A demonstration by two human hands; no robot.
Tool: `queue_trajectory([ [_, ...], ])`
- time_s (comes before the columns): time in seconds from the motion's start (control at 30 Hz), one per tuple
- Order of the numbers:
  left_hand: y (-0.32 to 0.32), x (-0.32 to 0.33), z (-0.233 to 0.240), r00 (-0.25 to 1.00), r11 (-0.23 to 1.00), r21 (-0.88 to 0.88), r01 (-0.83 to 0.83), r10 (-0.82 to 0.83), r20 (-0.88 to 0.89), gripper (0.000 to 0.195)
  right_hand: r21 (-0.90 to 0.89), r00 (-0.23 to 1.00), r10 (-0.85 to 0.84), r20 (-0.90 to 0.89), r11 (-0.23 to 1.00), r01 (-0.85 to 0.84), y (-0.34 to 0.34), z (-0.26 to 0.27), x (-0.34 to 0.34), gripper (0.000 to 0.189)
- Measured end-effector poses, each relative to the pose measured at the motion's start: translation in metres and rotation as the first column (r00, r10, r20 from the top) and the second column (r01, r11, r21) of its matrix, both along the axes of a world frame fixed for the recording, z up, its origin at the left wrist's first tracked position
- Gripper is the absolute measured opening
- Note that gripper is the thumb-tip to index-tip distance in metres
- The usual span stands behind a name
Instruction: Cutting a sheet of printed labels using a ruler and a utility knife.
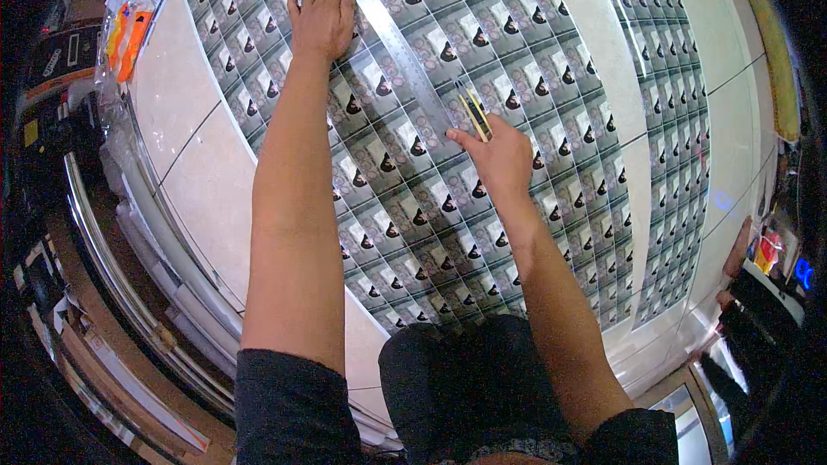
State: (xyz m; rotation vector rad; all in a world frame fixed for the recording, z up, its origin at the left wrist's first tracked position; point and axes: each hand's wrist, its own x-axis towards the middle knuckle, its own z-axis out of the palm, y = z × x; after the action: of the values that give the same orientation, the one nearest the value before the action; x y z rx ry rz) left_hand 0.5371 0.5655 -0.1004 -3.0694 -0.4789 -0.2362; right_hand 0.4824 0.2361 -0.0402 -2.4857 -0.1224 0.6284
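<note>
A large printed sheet covered in a grid of repeated small pictures lies flat on the tiled floor before me. Diagonally across it runs a long steel ruler. My left hand rests palm down with fingers spread, its fingertips at the ruler's left edge near the far end. In my right hand is a slim yellow and dark tool that looks like a snap-off cutter, its tip pointing away from me. The right thumb reaches the ruler's near end; whether it presses there I cannot tell.
Another printed sheet lies to the right, past a strip of pale floor tile. Orange-handled tools in clear plastic sit at upper left. Wrapped rolls and shiny metal tubes line the left. A person in dark clothing is at lower right.
</note>
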Motion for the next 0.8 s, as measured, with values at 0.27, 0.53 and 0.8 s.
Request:
queue_trajectory([
  [0.27,-0.001,-0.001,0.001,0.997,0.997,-0.06,0.039,-0.035,0.067,0.057,0.002,1.0,0.014,-0.027,1.0,-0.014,-0.001,0.002,0.002,0.048],
  [0.53,-0.001,-0.001,-0.001,0.999,0.999,-0.039,0.005,-0.003,0.036,0.056,0.018,0.999,0.023,0.023,1.0,-0.023,0.0,-0.003,-0.001,0.048],
  [0.8,0.007,0.003,0.003,1.0,0.994,-0.107,0.005,-0.002,0.024,0.067,0.012,1.0,0.026,-0.013,1.0,-0.026,0.001,0.004,0.005,0.047],
])
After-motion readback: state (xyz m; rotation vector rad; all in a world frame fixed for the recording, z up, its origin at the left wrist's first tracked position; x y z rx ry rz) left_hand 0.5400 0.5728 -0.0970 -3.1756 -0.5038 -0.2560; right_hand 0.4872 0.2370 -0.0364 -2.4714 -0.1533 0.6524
